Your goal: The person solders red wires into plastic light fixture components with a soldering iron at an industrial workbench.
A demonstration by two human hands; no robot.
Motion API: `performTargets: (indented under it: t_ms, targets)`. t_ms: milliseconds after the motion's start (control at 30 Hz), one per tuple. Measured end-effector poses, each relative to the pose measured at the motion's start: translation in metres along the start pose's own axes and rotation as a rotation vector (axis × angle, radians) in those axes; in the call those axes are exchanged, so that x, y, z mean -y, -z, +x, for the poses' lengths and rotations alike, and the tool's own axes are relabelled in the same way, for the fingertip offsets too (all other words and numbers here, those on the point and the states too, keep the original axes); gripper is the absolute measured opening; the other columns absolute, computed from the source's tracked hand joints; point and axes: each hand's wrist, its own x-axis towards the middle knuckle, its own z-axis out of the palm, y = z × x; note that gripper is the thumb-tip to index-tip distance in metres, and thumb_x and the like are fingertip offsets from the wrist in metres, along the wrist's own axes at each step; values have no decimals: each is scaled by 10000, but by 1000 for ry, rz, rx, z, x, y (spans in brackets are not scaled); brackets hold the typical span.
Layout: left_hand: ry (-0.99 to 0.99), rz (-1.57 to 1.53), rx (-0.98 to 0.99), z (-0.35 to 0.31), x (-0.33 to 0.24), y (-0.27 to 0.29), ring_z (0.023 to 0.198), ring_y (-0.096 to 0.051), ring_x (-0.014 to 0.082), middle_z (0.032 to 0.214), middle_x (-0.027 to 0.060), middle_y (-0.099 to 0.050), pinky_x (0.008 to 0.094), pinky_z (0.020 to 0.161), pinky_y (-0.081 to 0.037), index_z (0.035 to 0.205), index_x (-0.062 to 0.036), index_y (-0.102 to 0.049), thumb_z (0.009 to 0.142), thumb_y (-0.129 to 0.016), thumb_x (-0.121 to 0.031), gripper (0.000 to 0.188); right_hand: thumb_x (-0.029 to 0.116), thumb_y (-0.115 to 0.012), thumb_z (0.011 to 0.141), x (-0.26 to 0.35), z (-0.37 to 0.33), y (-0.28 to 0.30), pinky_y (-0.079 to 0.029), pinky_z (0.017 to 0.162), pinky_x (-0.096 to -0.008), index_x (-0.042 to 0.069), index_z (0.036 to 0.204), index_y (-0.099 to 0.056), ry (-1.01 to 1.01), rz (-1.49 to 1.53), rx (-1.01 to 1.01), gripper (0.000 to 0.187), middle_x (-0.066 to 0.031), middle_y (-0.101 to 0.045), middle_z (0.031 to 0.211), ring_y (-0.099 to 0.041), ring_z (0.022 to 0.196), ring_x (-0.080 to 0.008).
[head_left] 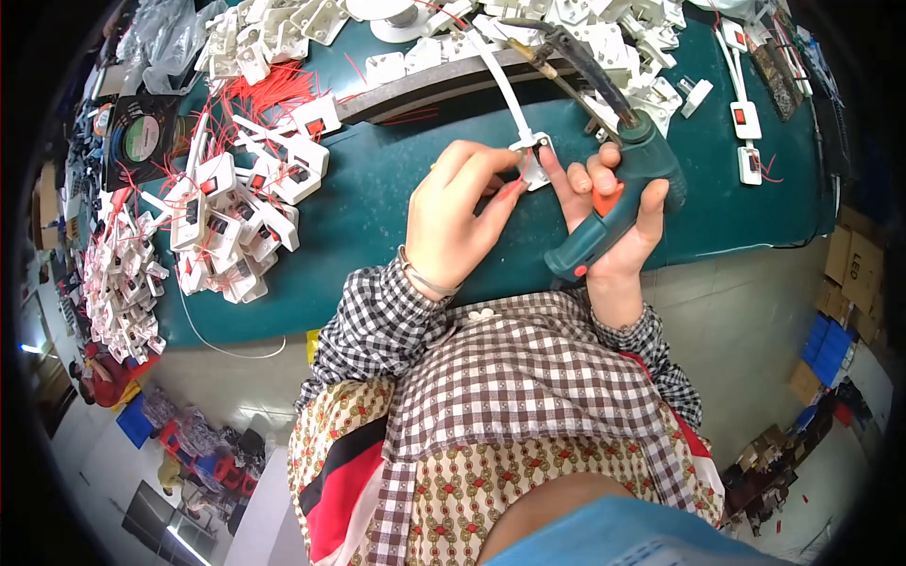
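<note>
My right hand [630, 247] is wrapped round a green soldering gun [599, 236] with an orange trigger. Its dark, cable-like upper part [595, 71] slants up and left over the bench. The index finger of this hand reaches out to a small white plastic switch housing [538, 175] on the green mat. A thick white cable [500, 80] runs from the housing toward the far side. From the left, my left hand [453, 212] pinches a thin red wire [524, 172] at the housing; its fingertips partly hide the housing's left side.
Several white switch pieces with red wires [231, 226] are heaped at the left, below a bundle of red wires [274, 90]. White plastic shells [255, 42] and a white spool [387, 24] lie behind a curved dark bar [425, 91]. Wired switches [746, 118] lie far right.
</note>
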Motion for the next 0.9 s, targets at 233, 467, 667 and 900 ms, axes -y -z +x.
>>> performTargets:
  t_ms: [233, 467, 667, 900]
  targets:
    - [-65, 44, -92, 2, 3, -4, 712, -591, 223, 826, 64, -570, 301, 619, -483, 830, -63, -615, 701, -672, -1, 154, 500, -532, 841, -2, -3, 4, -180, 1099, -469, -11, 1093, -518, 58, -110, 20, 570, -47, -593, 821, -573, 926, -212]
    - [-168, -62, -141, 12, 5, 1, 776, -618, 187, 909, 84, -623, 268, 645, -504, 818, -24, -592, 692, -647, 39, 151, 498, -546, 833, -4, -3, 3, -181, 1101, -459, -25, 1084, -507, 15, -110, 25, 582, -51, -587, 821, -569, 948, -226]
    - [128, -252, -160, 16, 4, 2, 778, -613, 93, 858, 48, -644, 212, 629, -495, 941, -3, -551, 766, -646, -16, 199, 494, -551, 831, -6, -4, 3, -189, 1100, -457, -28, 1082, -500, 22, -122, 2, 581, -50, -572, 795, -563, 948, -220]
    - [406, -637, -87, 16, 19, 7, 805, -593, 78, 880, 33, -626, 187, 681, -473, 981, -8, -561, 798, -645, -15, 202, 495, -545, 835, -8, -3, 5, -192, 1101, -460, -19, 1080, -505, 16, -96, 18, 572, -49, -569, 794, -563, 934, -208]
